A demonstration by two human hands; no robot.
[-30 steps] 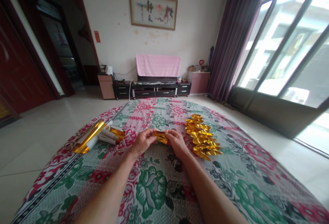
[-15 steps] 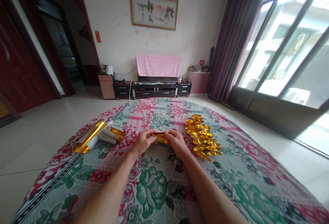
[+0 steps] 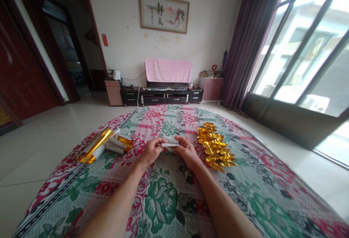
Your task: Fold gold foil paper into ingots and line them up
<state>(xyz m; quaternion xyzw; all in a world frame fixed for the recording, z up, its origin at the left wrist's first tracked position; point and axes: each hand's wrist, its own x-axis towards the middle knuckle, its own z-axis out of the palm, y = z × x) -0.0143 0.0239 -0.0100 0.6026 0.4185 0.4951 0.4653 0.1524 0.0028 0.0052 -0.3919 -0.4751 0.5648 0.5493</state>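
Observation:
Above the middle of the patterned cloth, a small piece of foil paper [image 3: 170,141] is stretched between my two hands, its white side showing and its edge folded. My left hand [image 3: 152,151] pinches the paper's left end between thumb and fingers. At the other end, my right hand [image 3: 188,151] grips it the same way. Beyond my right hand lies a row of folded gold foil pieces [image 3: 215,145], nested together with pointed ends. Further left are curled sheets of gold and white foil paper [image 3: 100,145], loosely rolled.
A flowered cloth [image 3: 160,205] covers the round surface in front of me. Past it stand a low black cabinet [image 3: 169,99] and a pink towel [image 3: 168,70] draped over something. A purple curtain [image 3: 253,38] hangs beside the windows on the right.
The paper between my hands has turned from its gold side to its white side and opened out somewhat. My fingers have spread a little; the foil piles have stayed put.

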